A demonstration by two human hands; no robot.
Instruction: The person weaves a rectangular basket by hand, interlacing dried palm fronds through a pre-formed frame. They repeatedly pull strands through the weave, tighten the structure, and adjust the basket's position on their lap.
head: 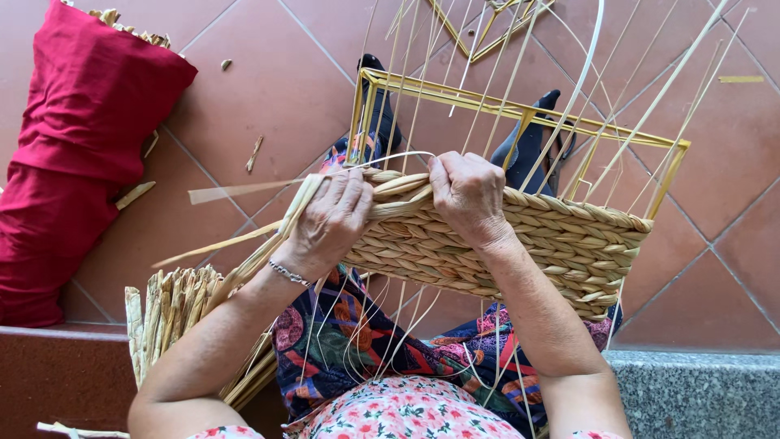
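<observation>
1. At the centre of the frame, the half-woven basket (520, 244) rests on the person's lap, tipped on its side so its working edge faces the hands.
2. The left hand (329, 221) closes its grip on a flat straw strand (244, 191) just left of the basket, seemingly to keep it taut while it is laid into the weave.
3. The right hand (467, 195) clamps down on the braided top row, apparently pinning it against the thin upright stakes (504, 89).
4. A yellow wire frame (520, 110) in the upper middle holds those stakes in line.
5. Spare straw bundles (175, 313) sit lower left, within reach; a red cushion (73, 154) lies upper left on the tiled floor (268, 89).
</observation>
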